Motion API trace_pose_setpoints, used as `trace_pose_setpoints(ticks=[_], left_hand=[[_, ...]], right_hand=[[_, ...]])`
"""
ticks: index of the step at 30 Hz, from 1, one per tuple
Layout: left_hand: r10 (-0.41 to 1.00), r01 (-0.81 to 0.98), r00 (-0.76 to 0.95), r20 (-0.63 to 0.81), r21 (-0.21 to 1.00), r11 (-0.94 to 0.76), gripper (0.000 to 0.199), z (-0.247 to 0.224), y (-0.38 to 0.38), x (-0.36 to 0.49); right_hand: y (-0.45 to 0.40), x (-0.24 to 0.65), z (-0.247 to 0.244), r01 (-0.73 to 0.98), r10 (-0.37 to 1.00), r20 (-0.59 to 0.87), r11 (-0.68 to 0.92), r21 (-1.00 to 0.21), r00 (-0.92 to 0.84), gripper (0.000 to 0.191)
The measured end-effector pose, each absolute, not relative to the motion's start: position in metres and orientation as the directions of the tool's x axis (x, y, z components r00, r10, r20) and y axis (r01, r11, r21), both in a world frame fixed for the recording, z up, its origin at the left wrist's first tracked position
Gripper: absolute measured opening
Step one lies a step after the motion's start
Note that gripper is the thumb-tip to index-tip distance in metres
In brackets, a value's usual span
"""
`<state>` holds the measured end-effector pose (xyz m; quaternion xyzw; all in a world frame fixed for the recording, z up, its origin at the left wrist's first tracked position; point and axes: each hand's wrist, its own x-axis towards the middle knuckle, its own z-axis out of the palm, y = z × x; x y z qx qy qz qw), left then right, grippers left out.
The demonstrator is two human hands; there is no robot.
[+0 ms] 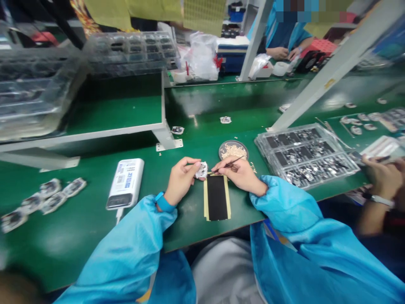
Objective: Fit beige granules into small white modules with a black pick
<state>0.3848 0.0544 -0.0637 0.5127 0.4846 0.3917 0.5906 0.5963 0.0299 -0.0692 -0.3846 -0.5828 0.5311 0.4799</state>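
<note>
Tweezers point(228, 164) in right hand point(239, 174), tips pointing left toward white part point(201, 170)

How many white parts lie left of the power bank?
5 parts, all on the green mat: one far left, two mid-row, one behind them, one at right. None looks hidden.

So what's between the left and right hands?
In the head view, a small white part pinched in the left hand, and the tip of the tweezers held in the right hand.
</note>
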Motion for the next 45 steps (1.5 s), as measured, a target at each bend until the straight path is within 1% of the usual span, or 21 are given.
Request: trace_pose_setpoints(ticks=[4,6,8,9,10,11,12,13,14,15,17,20,24,29,33,35,36,38,39,42,45], left_hand=[[0.970,-0.042,0.149,-0.194,0.979,0.202,0.048,-0.059,0.059,0.383],[0.979,-0.085,0.093,-0.179,0.979,0.187,0.054,-0.057,0.063,0.380],[0.988,-0.122,0.060,-0.142,0.981,0.148,0.065,-0.056,0.065,0.378],[0.991,-0.140,0.053,-0.125,0.981,0.131,0.069,-0.055,0.066,0.377],[0.992,-0.154,0.050,-0.113,0.981,0.120,0.073,-0.055,0.065,0.376],[0.993,-0.162,0.049,-0.109,0.980,0.115,0.076,-0.055,0.065,0.376],[0.992,-0.158,0.054,-0.114,0.980,0.121,0.077,-0.055,0.064,0.376],[0.990,-0.143,0.065,-0.127,0.980,0.136,0.075,-0.056,0.063,0.376],[0.986,-0.119,0.080,-0.148,0.980,0.157,0.071,-0.056,0.062,0.377],[0.980,-0.093,0.095,-0.174,0.979,0.183,0.065,-0.056,0.062,0.377],[0.967,-0.044,0.120,-0.223,0.972,0.230,0.055,-0.057,0.061,0.377],[0.953,-0.006,0.170,-0.251,0.967,0.256,0.053,-0.059,0.061,0.377],[0.921,0.000,0.263,-0.289,0.954,0.300,0.055,-0.059,0.059,0.379],[0.901,-0.071,0.220,-0.374,0.915,0.398,0.059,-0.058,0.057,0.380],[0.880,-0.188,0.235,-0.413,0.869,0.458,0.052,-0.060,0.059,0.378],[0.864,-0.204,0.261,-0.431,0.850,0.485,0.049,-0.060,0.059,0.377],[0.854,-0.198,0.278,-0.440,0.844,0.499,0.048,-0.060,0.059,0.376],[0.834,-0.167,0.313,-0.454,0.838,0.519,0.047,-0.060,0.058,0.377],[0.827,-0.150,0.329,-0.456,0.839,0.523,0.047,-0.059,0.057,0.377],[0.823,-0.126,0.351,-0.447,0.848,0.514,0.047,-0.058,0.057,0.378],[0.844,-0.146,0.319,-0.432,0.857,0.494,0.044,-0.057,0.058,0.379]], right_hand=[[0.009,0.611,-0.045,-0.053,0.958,0.242,0.237,-0.970,-0.157,0.029],[0.001,0.631,-0.026,0.041,0.950,0.309,0.311,-0.949,-0.047,0.032],[0.000,0.664,-0.006,0.263,0.917,0.381,0.341,-0.903,0.119,0.032],[0.002,0.684,0.003,0.429,0.881,0.428,0.314,-0.847,0.200,0.032],[0.004,0.706,0.010,0.615,0.846,0.470,0.235,-0.753,0.252,0.033],[0.007,0.728,0.014,0.774,0.837,0.476,0.106,-0.624,0.270,0.034],[0.010,0.748,0.016,0.880,0.853,0.438,-0.049,-0.473,0.284,0.035],[0.012,0.767,0.016,0.928,0.898,0.332,-0.177,-0.329,0.289,0.036],[0.012,0.783,0.013,0.942,0.927,0.225,-0.250,-0.225,0.300,0.035],[0.011,0.795,0.008,0.942,0.939,0.133,-0.294,-0.165,0.316,0.035],[0.006,0.810,-0.003,0.934,0.938,0.041,-0.337,-0.122,0.344,0.038],[-0.004,0.817,-0.017,0.920,0.927,0.031,-0.365,-0.144,0.373,0.043],[-0.006,0.824,-0.021,0.913,0.930,0.021,-0.357,-0.197,0.368,0.040],[0.000,0.839,-0.010,0.927,0.942,0.106,-0.287,-0.243,0.319,0.038],[0.004,0.809,0.012,0.942,0.921,0.283,-0.189,-0.277,0.268,0.024],[0.007,0.770,0.018,0.922,0.910,0.316,-0.145,-0.360,0.267,0.022],[0.009,0.746,0.019,0.896,0.912,0.332,-0.078,-0.437,0.242,0.023],[0.017,0.697,0.014,0.752,0.922,0.354,0.119,-0.649,0.160,0.024],[0.022,0.675,0.010,0.684,0.941,0.330,0.190,-0.704,0.077,0.023],[0.036,0.620,-0.004,0.540,0.945,0.305,0.317,-0.780,-0.114,0.023],[0.045,0.590,-0.017,0.405,0.920,0.318,0.387,-0.829,-0.228,0.018]])
